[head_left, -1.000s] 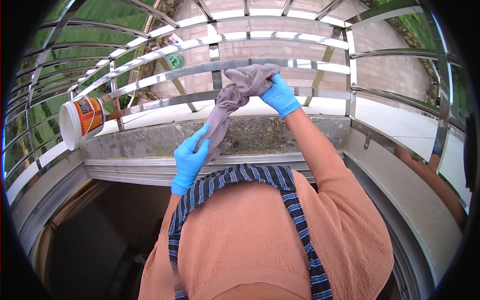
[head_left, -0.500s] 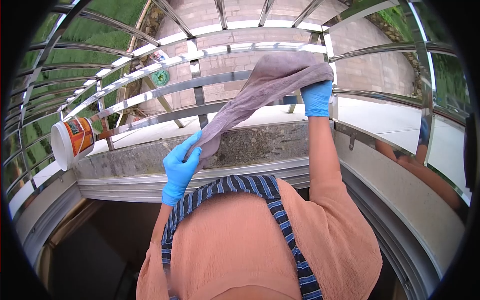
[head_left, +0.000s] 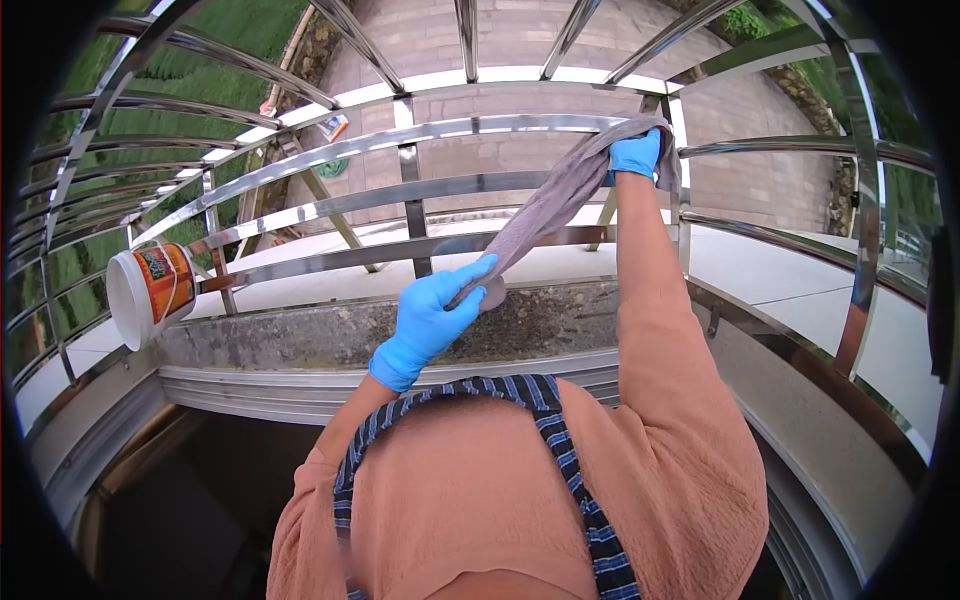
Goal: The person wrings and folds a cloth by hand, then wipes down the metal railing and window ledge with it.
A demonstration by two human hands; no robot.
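Observation:
A greyish-purple cloth (head_left: pixel 556 200) stretches diagonally between my two hands, in front of the metal railing. My left hand (head_left: pixel 432 312), in a blue glove, pinches its lower end above the stone ledge. Higher up and to the right, my blue-gloved right hand (head_left: pixel 636 155) grips the other end at the railing's upright post (head_left: pixel 672 128). Part of the cloth hangs over and behind the right hand, and its fingertips are partly hidden there. The cloth crosses the shiny horizontal bars (head_left: pixel 340 205).
A white bucket (head_left: pixel 128 300) with an orange label hangs tilted at the left of the railing. A weathered stone ledge (head_left: pixel 290 342) and metal window track (head_left: pixel 250 390) run below. Paving (head_left: pixel 520 140) and grass lie beyond the bars.
My left hand has moved right and slightly up with its end of the cloth. The cloth is drawn narrower and tauter, and its loose upper fold is gone. The view has shifted slightly.

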